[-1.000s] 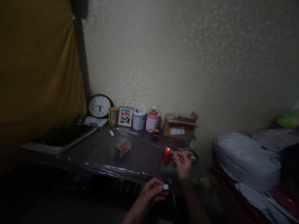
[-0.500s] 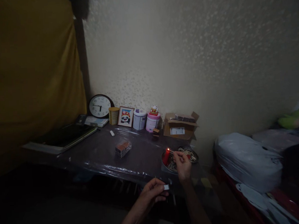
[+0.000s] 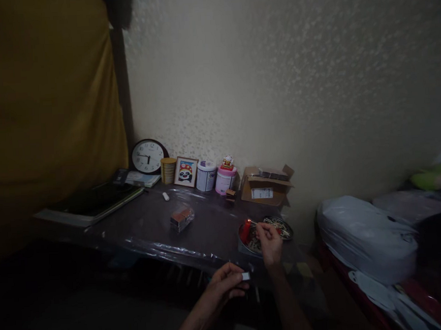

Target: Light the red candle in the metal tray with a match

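Note:
My right hand (image 3: 269, 241) pinches a thin matchstick (image 3: 253, 223) whose lit tip meets the top of a red candle (image 3: 247, 228). The candle stands at the left side of a round tin (image 3: 253, 244) filled with small dark and pale bits. Behind my fingers lies the tin's round lid (image 3: 286, 227), with pale sticks and something red on it, partly hidden. Lower down, in front of the table edge, my left hand (image 3: 224, 283) is closed around a small matchbox (image 3: 245, 276); only its pale end shows.
On the dark plastic-covered table (image 3: 142, 223) lie a wrapped pack of matchboxes (image 3: 182, 218) and a white eraser-like piece (image 3: 165, 196). Along the wall stand a clock (image 3: 148, 156), a framed panda picture (image 3: 186, 172), canisters (image 3: 206, 176) and an open cardboard box (image 3: 249, 190). White bags (image 3: 364, 236) sit at right.
The flame at the candle top looks smaller and dimmer. Both hands stay almost in place.

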Demonstrator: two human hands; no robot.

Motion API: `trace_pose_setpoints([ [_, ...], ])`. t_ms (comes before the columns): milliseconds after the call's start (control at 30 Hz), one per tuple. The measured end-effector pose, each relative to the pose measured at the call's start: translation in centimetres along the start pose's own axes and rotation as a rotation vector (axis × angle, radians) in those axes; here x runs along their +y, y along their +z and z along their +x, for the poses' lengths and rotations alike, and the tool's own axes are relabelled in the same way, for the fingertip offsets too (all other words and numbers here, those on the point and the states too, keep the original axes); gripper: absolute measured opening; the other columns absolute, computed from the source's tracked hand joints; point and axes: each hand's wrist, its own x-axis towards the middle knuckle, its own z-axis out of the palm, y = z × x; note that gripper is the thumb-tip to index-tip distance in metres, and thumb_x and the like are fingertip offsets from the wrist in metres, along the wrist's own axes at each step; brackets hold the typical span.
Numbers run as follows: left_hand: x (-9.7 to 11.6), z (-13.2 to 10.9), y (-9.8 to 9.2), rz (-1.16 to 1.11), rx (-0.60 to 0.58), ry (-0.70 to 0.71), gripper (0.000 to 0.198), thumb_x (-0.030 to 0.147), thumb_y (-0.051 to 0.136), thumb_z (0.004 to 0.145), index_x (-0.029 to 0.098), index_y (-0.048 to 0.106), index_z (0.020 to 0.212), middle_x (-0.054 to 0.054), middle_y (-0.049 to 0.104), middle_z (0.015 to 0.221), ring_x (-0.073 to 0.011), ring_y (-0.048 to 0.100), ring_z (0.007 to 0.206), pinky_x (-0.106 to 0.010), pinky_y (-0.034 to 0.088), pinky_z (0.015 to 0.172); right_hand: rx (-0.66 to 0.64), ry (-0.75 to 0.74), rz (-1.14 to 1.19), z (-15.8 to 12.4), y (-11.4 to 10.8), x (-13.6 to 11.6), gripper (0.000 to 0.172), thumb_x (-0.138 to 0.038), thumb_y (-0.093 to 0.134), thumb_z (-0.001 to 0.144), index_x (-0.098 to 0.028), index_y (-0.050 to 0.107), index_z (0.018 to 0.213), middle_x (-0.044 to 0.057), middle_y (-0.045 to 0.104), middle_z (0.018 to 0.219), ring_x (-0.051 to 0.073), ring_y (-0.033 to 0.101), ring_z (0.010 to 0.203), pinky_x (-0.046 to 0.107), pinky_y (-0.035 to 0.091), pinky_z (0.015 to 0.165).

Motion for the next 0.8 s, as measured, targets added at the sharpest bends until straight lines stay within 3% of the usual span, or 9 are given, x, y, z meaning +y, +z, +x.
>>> trace_pose_setpoints([
  [800, 0.08, -0.16, 0.12, -0.008, -0.010, 0.002, 0.024, 0.032, 0.072, 0.063, 0.015, 0.062, 0.075, -0.002, 0.064, 0.073, -0.0151, 0.063, 0.070, -0.025, 0.045, 0.063, 0.009, -0.024, -0.022, -0.01, 0.32, 0.27, 0.040, -0.051, 0.068, 0.056, -0.015, 0.064, 0.072, 0.002, 0.066, 0.062, 0.014, 0.059, 0.053, 0.025, 0.048, 0.050],
])
